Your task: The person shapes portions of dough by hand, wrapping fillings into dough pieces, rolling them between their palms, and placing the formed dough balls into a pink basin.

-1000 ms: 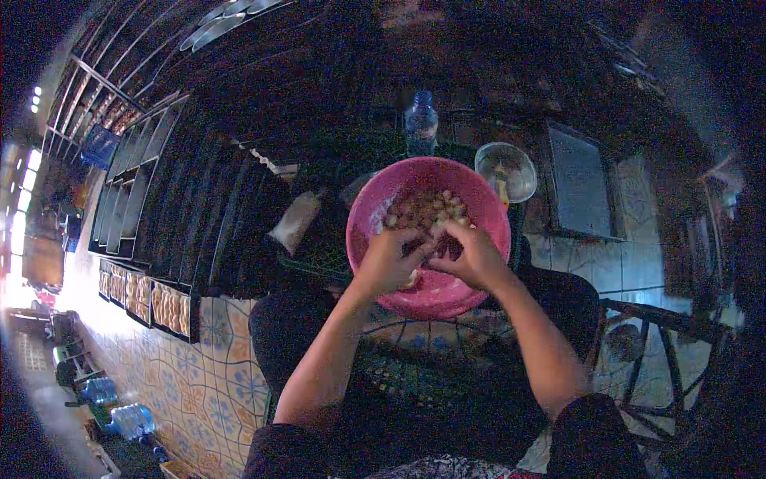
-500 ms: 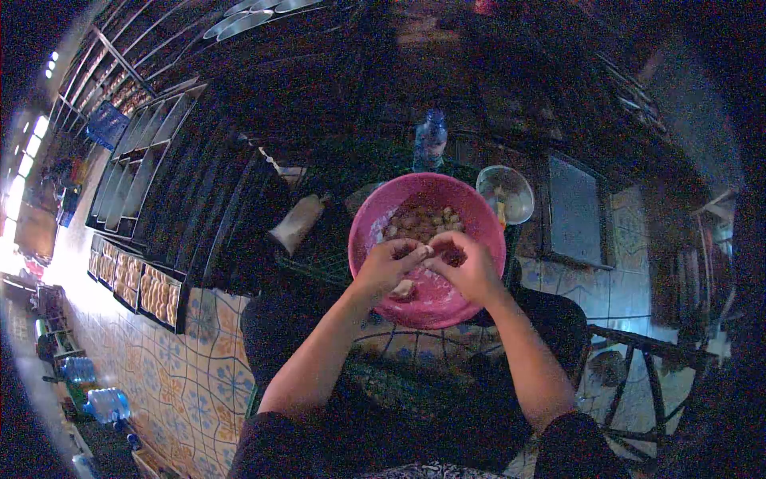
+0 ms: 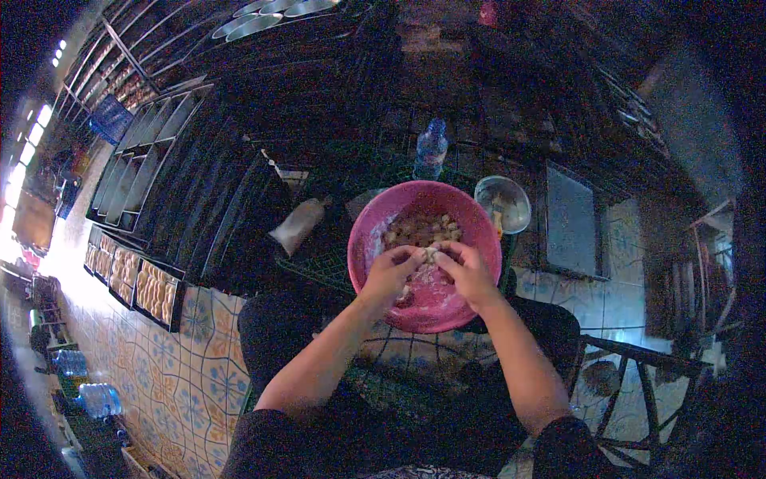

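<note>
Over a pink basin point(image 3: 424, 323), my left hand point(image 3: 392, 273) and my right hand point(image 3: 469, 275) meet at the fingertips. Pinched between them is a small pale piece of dough point(image 3: 431, 255), its shape partly covered by the fingers. Both hands are closed on it. Many small brownish balls point(image 3: 423, 229) lie in the far half of the basin, beyond my fingers. White powder dusts the basin's inside. A lump of dough point(image 3: 405, 295) rests near my left wrist, partly hidden by the hand.
Behind the basin stands a clear blue bottle point(image 3: 431, 150). A metal bowl point(image 3: 504, 203) with a utensil in it is at the back right, and a filled plastic bag point(image 3: 301, 226) lies to the left. Trays of shaped dough point(image 3: 156, 294) stand on the tiled floor at far left.
My right fingers have shifted, and both sets of fingertips now pinch the dough piece, which shows more between them. The whole view has moved slightly.
</note>
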Motion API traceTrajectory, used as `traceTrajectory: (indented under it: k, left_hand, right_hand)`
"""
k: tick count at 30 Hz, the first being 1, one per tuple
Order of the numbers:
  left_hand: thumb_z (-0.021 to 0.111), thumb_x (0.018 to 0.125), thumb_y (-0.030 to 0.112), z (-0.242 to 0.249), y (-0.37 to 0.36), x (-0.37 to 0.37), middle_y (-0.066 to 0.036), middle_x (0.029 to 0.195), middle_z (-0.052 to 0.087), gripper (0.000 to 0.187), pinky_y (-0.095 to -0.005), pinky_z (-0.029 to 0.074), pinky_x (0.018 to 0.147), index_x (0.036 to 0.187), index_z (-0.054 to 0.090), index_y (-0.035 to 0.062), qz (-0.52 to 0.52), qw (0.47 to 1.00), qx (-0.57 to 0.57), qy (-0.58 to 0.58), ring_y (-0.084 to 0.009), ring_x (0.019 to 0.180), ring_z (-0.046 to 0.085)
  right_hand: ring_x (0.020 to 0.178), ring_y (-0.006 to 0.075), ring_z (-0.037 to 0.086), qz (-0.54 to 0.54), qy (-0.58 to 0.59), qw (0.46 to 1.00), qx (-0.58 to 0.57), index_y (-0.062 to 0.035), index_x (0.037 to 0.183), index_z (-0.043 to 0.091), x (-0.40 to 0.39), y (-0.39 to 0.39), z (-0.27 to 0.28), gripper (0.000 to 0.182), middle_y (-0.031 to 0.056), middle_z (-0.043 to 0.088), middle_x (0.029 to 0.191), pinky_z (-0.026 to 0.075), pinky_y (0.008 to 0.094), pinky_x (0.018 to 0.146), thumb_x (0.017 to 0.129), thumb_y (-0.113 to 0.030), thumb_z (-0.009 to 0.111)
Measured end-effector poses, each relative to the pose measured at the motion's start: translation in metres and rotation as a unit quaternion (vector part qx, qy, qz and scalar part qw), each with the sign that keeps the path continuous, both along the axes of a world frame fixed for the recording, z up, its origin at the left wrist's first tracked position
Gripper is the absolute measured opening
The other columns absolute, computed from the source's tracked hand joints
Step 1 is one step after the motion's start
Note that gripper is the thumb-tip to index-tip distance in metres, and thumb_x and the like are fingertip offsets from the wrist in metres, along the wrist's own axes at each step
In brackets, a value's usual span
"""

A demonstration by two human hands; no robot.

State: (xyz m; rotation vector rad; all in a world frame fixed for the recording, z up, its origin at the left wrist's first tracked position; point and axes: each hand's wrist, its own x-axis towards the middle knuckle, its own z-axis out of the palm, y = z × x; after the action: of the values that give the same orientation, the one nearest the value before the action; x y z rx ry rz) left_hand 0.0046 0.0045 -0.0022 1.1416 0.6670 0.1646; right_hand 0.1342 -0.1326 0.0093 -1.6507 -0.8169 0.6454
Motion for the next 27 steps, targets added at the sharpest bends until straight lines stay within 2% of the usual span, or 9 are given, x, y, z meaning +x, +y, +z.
traceTrajectory:
  k: [2,6,8,12,14,18,20,24,27]
  left_hand:
    - [0.066,0.099,0.030,0.005,-0.001,0.001,0.000,0.084,0.066,0.024,-0.0249,0.039,0.044,0.107,0.070,0.0074,0.004,0.997,0.072,-0.013,-0.0059,0.059,0.054]
    - [0.069,0.097,0.028,0.010,-0.002,-0.002,-0.002,0.083,0.066,0.024,-0.0282,0.049,0.057,0.105,0.070,0.0057,0.067,0.964,0.256,-0.025,-0.0083,0.068,0.058]
    - [0.073,0.092,0.025,0.005,0.006,-0.003,-0.008,0.088,0.071,0.026,-0.0339,0.053,0.076,0.106,0.071,0.0035,0.052,0.934,0.350,-0.042,-0.0175,0.081,0.067]
    - [0.076,0.088,0.023,0.023,0.005,-0.007,-0.014,0.099,0.073,0.028,-0.0381,0.052,0.087,0.106,0.073,0.0026,0.031,0.927,0.373,-0.027,-0.0280,0.093,0.071]
    - [0.075,0.088,0.024,0.030,0.007,-0.008,-0.017,0.104,0.073,0.027,-0.0391,0.052,0.087,0.105,0.074,0.0023,-0.016,0.880,0.471,-0.050,-0.0330,0.098,0.071]
    - [0.074,0.089,0.024,0.029,0.001,-0.006,-0.016,0.101,0.074,0.027,-0.0387,0.053,0.087,0.105,0.074,0.0025,-0.001,0.903,0.428,-0.029,-0.0314,0.096,0.071]
    - [0.074,0.089,0.023,0.037,-0.001,-0.008,-0.016,0.099,0.074,0.026,-0.0384,0.053,0.086,0.106,0.074,0.0033,-0.010,0.933,0.360,0.006,-0.0309,0.095,0.071]
    - [0.073,0.090,0.022,0.022,-0.001,-0.007,-0.017,0.098,0.074,0.025,-0.0394,0.053,0.083,0.106,0.073,0.0032,0.011,0.924,0.382,-0.010,-0.0307,0.092,0.072]
    - [0.071,0.093,0.033,0.017,0.000,-0.006,-0.014,0.097,0.075,0.032,-0.0406,0.055,0.079,0.107,0.073,0.0049,-0.012,0.926,0.376,0.027,-0.0256,0.087,0.072]
  right_hand:
    - [0.097,0.0149,0.065,-0.008,0.243,0.970,0.017,-0.0072,0.111,0.070,-0.004,-0.003,0.008,0.019,0.0030,0.069,0.110,0.052,0.0286,0.085,0.095,-0.017,0.069]
    - [0.097,0.0113,0.064,-0.003,0.258,0.966,0.015,-0.0096,0.116,0.068,-0.009,-0.002,0.018,0.021,0.0020,0.068,0.109,0.052,0.0253,0.083,0.096,-0.016,0.067]
    - [0.097,0.0119,0.064,-0.014,0.252,0.966,0.048,-0.0093,0.119,0.065,-0.015,0.001,0.021,0.025,0.0020,0.068,0.108,0.052,0.0259,0.085,0.095,-0.013,0.068]
    - [0.099,0.0116,0.064,-0.014,0.192,0.979,0.064,-0.0088,0.125,0.060,-0.007,0.004,0.001,0.030,-0.0003,0.067,0.108,0.052,0.0263,0.087,0.096,-0.009,0.066]
    - [0.097,0.0100,0.063,-0.018,0.206,0.977,0.049,-0.0108,0.123,0.063,-0.007,0.002,0.008,0.030,-0.0010,0.067,0.108,0.052,0.0246,0.083,0.094,-0.008,0.069]
    - [0.092,0.0073,0.062,-0.012,0.112,0.992,0.056,-0.0121,0.122,0.065,-0.005,0.002,-0.009,0.030,-0.0019,0.068,0.106,0.051,0.0226,0.076,0.093,-0.009,0.070]
    - [0.105,0.0169,0.067,-0.028,0.161,0.986,0.032,-0.0066,0.114,0.069,-0.005,0.002,-0.010,0.025,0.0054,0.072,0.112,0.052,0.0318,0.094,0.090,-0.010,0.074]
    - [0.106,0.0171,0.067,-0.024,0.078,0.997,0.007,-0.0055,0.113,0.070,-0.005,0.007,-0.006,0.023,0.0063,0.072,0.111,0.052,0.0325,0.094,0.091,-0.012,0.072]
    - [0.084,0.0126,0.064,-0.017,-0.053,0.998,0.007,-0.0090,0.117,0.071,-0.007,0.004,0.014,0.026,0.0014,0.071,0.100,0.052,0.0271,0.075,0.091,-0.011,0.073]
